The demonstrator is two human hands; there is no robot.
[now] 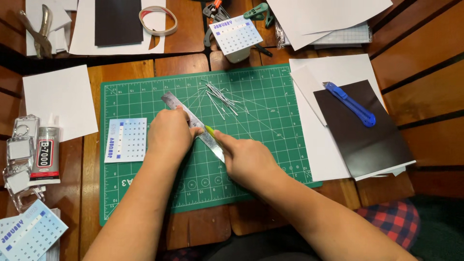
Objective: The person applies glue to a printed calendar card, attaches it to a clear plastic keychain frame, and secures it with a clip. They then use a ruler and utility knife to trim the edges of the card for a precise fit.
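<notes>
Green cutting mat (pixel 270 159): paper slivers (pixel 221 99) beside ruler (pixel 193 121), blue knife (pixel 350 104) right

Paper strips (pixel 220 96) crowd the upper mat (pixel 270 130) — right side open.

The table (pixel 193 227) is reddish wood planks with a slight sheen. On it sits a matt green rubbery-looking cutting mat (pixel 270 145), and the ruler (pixel 191 118) across it is brushed metal, kinda shiny. The thin slivers (pixel 220 96) look like paper trimmings. The white sheets (pixel 60 99) are plain matt paper, the black sheet (pixel 360 133) is smooth and dull, and the blue knife (pixel 349 103) is glossy plastic.
</notes>
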